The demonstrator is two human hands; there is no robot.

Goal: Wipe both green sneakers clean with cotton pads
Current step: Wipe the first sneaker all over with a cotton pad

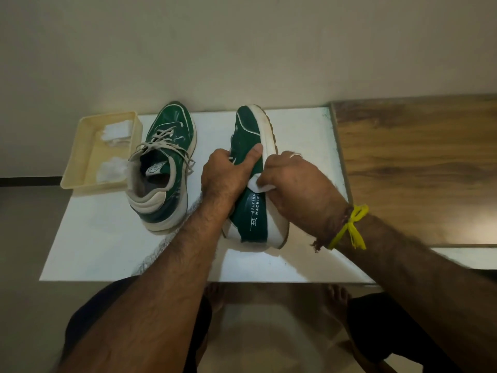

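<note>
Two green sneakers with white soles are on a white table (107,246). The left sneaker (166,168) stands upright, its laces loose. The right sneaker (254,211) is tipped on its side with its outer wall facing up. My left hand (227,175) grips it at the middle, thumb lying along the green side. My right hand (293,184) pinches a white cotton pad (259,184) and presses it against the sneaker's side near the white sole edge.
A cream plastic tray (80,168) at the table's far left holds more cotton pads (115,133). A wooden surface (419,168) adjoins the table on the right. A wall runs behind. My legs and bare feet show below the near edge.
</note>
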